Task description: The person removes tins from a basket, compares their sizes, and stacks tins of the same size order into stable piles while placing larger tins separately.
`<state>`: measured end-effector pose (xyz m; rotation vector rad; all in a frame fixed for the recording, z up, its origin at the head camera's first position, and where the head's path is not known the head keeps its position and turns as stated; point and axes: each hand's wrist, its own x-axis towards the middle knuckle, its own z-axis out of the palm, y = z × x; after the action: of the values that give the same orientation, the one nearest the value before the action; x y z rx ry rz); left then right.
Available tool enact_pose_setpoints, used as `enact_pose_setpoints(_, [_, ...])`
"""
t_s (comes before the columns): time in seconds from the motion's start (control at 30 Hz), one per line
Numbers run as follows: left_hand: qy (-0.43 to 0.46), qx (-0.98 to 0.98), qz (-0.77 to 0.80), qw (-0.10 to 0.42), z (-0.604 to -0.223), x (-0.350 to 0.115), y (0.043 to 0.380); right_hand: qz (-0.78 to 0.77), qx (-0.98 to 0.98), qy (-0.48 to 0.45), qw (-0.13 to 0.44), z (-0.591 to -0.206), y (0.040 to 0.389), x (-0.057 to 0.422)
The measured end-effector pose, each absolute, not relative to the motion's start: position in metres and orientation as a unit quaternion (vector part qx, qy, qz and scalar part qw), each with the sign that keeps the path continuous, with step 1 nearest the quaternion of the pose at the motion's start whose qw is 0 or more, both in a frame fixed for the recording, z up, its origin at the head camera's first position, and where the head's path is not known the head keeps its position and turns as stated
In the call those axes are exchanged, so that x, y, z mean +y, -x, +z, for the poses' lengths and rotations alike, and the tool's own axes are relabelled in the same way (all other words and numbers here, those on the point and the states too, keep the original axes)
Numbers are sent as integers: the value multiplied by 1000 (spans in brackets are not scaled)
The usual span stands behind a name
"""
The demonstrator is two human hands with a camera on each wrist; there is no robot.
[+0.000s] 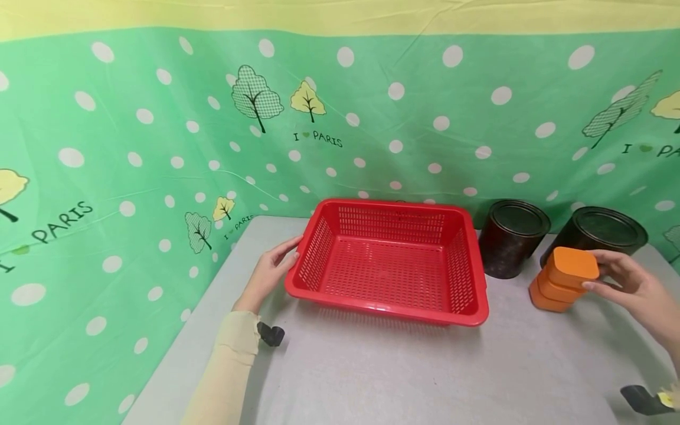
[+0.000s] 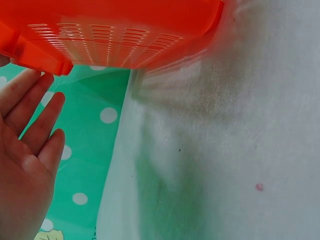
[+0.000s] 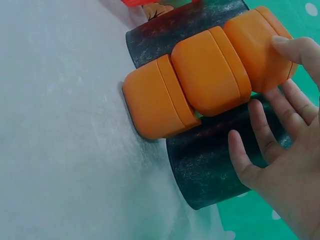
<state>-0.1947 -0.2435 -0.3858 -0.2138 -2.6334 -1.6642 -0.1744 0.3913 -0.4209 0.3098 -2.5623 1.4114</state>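
A red plastic basket [image 1: 382, 306] with slotted walls stands on the table. My left hand [image 1: 268, 274] touches its left rim; in the left wrist view the fingers [image 2: 42, 125] are mostly straight and spread, the thumb largely hidden. On the right, three orange lidded containers with rounded corners make a stack, slightly offset from one another. My right hand [image 1: 634, 289] holds the top container [image 3: 255, 47] between thumb and fingers. Its other fingers [image 3: 265, 132] spread beside the stack. The middle container [image 3: 207, 72] and bottom container [image 3: 152, 100] sit below, the lowest on the table.
Two dark cylindrical cans with lids stand behind the stack: the left can [image 1: 510, 239] close to the basket's right side, the right can [image 1: 600, 230] behind the right hand. A green dotted cloth [image 1: 372, 118] hangs behind and left of the grey-white table [image 1: 372, 378].
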Motion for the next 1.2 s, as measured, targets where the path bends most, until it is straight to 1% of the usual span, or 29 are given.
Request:
enact_pose_setpoints(0.3, [68,-855,-514,13,-384,-245,195,476,-870,-99,87,-427,178,395])
enact_pose_setpoints(0.53, [80,-851,-519,21,-409,-257,211,479,-866,-111,93,-430,177,397])
enact_pose_setpoints(0.63, [90,-854,-512,28,-414,-261,214,482,-863,-116,96,-430,177,398])
enact_pose_setpoints(0.9, [95,-866,-490,32,-412,-265,215,477,-868,-108,88,-428,175,396])
enact_pose_setpoints(1.2, [95,-876,-470,39,-409,-267,217,461,-874,-122,96,-424,173,394])
